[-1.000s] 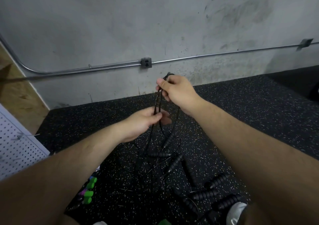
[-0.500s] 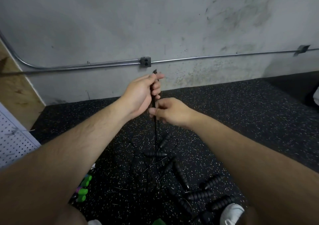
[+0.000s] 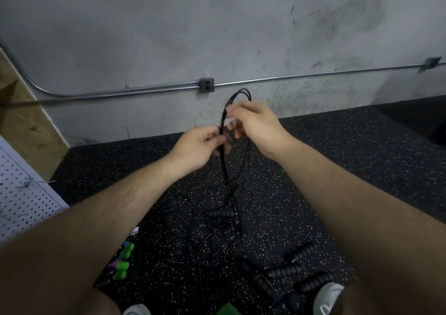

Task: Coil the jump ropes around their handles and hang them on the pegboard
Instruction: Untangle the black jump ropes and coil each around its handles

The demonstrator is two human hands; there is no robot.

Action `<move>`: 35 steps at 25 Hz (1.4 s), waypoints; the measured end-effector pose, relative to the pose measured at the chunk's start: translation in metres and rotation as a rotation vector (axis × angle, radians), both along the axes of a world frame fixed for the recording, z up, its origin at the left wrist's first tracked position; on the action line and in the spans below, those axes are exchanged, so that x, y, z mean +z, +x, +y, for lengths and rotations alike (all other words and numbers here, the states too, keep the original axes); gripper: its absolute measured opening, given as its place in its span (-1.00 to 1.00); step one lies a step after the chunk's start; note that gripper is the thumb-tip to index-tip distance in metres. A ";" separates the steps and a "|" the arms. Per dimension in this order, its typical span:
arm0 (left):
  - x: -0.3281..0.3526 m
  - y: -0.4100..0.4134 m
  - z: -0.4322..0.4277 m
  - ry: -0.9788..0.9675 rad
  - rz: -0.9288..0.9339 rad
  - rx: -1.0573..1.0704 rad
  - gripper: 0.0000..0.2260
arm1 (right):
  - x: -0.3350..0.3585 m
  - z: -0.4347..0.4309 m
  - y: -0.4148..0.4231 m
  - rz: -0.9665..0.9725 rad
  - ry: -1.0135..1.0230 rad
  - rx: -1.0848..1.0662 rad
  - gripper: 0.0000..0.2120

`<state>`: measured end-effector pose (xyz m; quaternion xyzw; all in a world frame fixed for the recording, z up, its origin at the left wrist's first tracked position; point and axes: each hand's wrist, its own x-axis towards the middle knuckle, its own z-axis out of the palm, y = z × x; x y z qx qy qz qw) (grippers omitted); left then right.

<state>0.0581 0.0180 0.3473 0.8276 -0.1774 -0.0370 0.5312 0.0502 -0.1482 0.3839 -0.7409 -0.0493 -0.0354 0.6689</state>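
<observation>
Black rubber floor, flecked with white, fills the lower half of what I see, meeting a scuffed grey concrete wall that carries a metal conduit and an outlet box. At my far left a white pegboard leans in at the edge, well apart from my arms.

Between my arms the black jump rope is gathered into several strands that run nearly upright. Its long axis climbs from the floor to a narrow arch in front of the wall, just below the outlet box, leaning slightly to the right at the top. The lower ends trail down into a loose tangle on the floor.

My left grip is closed round the strands partway up, thumb and curled fingers pinching them together. My right grip sits higher and just beside it, fingers curled on the strands right under the arch. Blur softens those fingertips, so the exact pinch is hard to read.

One ribbed black handle lies crosswise under the hanging strands. Other ribbed handles lie clustered near my right shoe. Smaller green handles lie beside my left forearm.
</observation>
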 end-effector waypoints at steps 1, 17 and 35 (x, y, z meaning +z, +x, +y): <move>0.007 0.003 -0.001 -0.034 -0.043 0.030 -0.81 | -0.005 -0.002 -0.003 0.055 -0.077 0.061 -0.78; -0.010 0.000 0.016 0.106 0.078 -0.063 -0.86 | 0.015 0.009 -0.007 -0.108 -0.143 -0.054 -0.77; -0.025 0.001 0.021 0.174 0.144 -0.178 -0.74 | -0.003 0.011 -0.010 -0.083 -0.413 -0.066 -0.79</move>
